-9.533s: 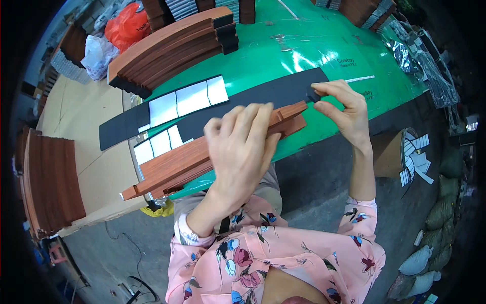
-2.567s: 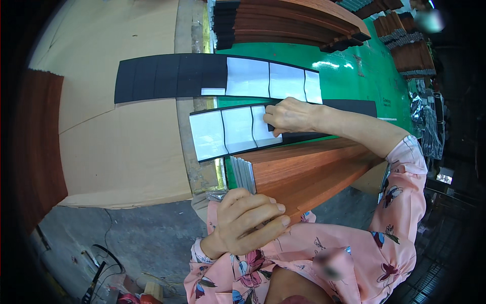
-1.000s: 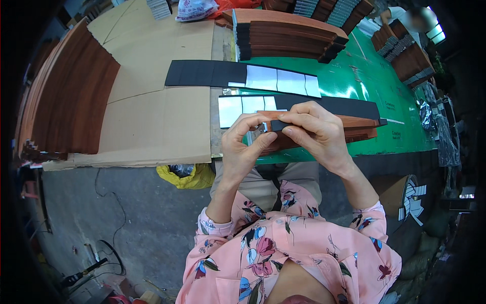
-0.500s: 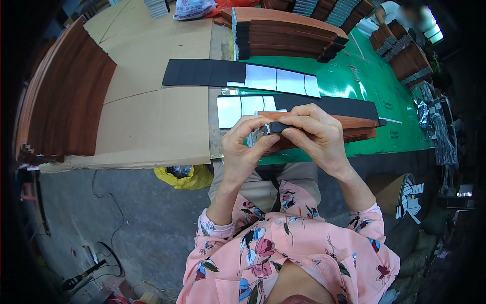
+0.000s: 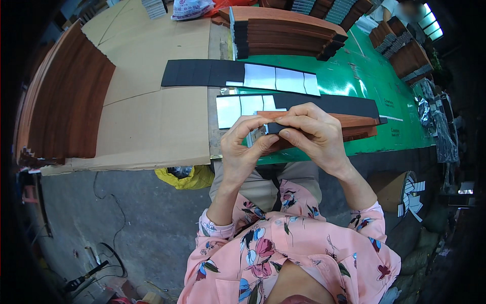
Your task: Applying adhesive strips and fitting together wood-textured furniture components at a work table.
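Both my hands meet over the table's front edge, with a small black block-like piece (image 5: 277, 128) between them. My left hand (image 5: 242, 148) is closed, thumb and index finger pinching its left end, where something silvery shows. My right hand (image 5: 316, 134) grips the same piece from the right, thumb below and fingers above. Part of the piece is hidden by my fingers. Just behind and under the hands lie wood-grain brown planks (image 5: 357, 127), with a black tip at their right end. Beyond them rests a long black strip (image 5: 329, 105) with white panels at its left.
Another black-and-white strip (image 5: 202, 73) lies farther back. A stack of brown planks (image 5: 291, 36) stands behind it. More brown planks (image 5: 66, 96) stand at the left on cardboard (image 5: 157, 121). Below the table are a yellow bag (image 5: 190, 178) and a bin of white scraps (image 5: 392, 191).
My hands and the black piece stay almost in place, with only a slight shift of the fingers. The whole view has moved very little.
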A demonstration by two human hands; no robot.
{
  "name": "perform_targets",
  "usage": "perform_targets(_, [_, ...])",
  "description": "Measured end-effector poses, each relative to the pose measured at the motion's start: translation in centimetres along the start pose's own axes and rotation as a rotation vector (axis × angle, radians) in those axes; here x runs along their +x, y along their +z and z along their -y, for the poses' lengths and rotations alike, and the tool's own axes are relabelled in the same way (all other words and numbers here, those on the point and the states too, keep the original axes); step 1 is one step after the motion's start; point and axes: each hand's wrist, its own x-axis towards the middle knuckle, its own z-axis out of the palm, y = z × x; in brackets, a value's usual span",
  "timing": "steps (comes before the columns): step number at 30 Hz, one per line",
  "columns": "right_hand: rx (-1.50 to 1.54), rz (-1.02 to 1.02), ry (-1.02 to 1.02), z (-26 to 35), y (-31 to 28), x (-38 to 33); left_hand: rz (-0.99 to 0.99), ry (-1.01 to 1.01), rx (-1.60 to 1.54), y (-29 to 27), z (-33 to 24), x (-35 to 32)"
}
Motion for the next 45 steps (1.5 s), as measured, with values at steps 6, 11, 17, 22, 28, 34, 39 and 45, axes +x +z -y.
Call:
perform_targets(6, [-0.003,0.041,0.004,0.1,-0.4,0.2,0.003,0.007,-0.016,0.1,0.2,0.0])
perform_targets(11, [-0.028,0.071,-0.038,-0.1,-0.7,0.3,0.005,0.031,-0.006,0.0,0.3,-0.1])
perform_targets(17, [0.032,0.091,-0.043,-0.4,-0.9,0.6,0.017,0.062,-0.009,0.0,0.4,0.0])
perform_targets(22, [0.099,0.106,0.024,-0.7,-1.3,1.1,0.013,-0.004,-0.038,0.0,0.2,-0.2])
perform_targets(28, [0.117,0.096,0.014,-0.6,-1.3,0.8,0.016,0.014,-0.03,0.0,0.2,-0.2])
perform_targets(34, [0.085,0.099,-0.017,-0.7,-1.0,0.8,0.022,0.036,0.0,-0.1,0.6,-0.2])
perform_targets(39, [0.091,0.101,-0.001,-0.5,-1.0,0.8,0.024,0.059,0.006,0.0,0.6,-0.1])
perform_targets(45, [0.09,0.101,-0.008,-0.5,-0.9,0.8,0.024,0.068,0.012,-0.1,0.4,-0.1])
